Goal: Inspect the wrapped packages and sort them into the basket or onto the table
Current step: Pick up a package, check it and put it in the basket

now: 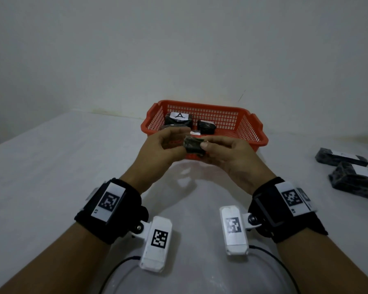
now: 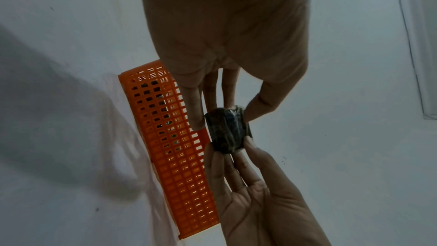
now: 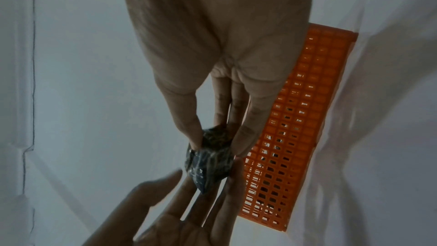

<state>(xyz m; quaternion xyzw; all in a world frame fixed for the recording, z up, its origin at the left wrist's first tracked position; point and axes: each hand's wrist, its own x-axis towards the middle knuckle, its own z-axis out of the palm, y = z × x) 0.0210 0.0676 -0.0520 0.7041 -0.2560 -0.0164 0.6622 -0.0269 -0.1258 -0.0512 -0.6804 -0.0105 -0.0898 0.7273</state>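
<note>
While both hands meet at the centre of the head view, just in front of the red mesh basket, the step in hand looks like inspection: a small dark wrapped package is held between them, clear of the worktop. The left hand pinches it with thumb and fingertips, and the right hand does the same from the other side, so each grip is narrow and closed on the package. In the left wrist view the package sits mid-frame, wrinkled film catching the light; no label shows on the faces turned to any camera.

Inside the basket lie other dark packages, one with a white label marked "A" in the upper middle of the head view. Two more labelled packages rest on the worktop at the right edge (their marks are too blurred to read).

The next move probably calls for turning the package until its label faces up, then letting one hand take it alone, either over the basket rim or out to the right.
</note>
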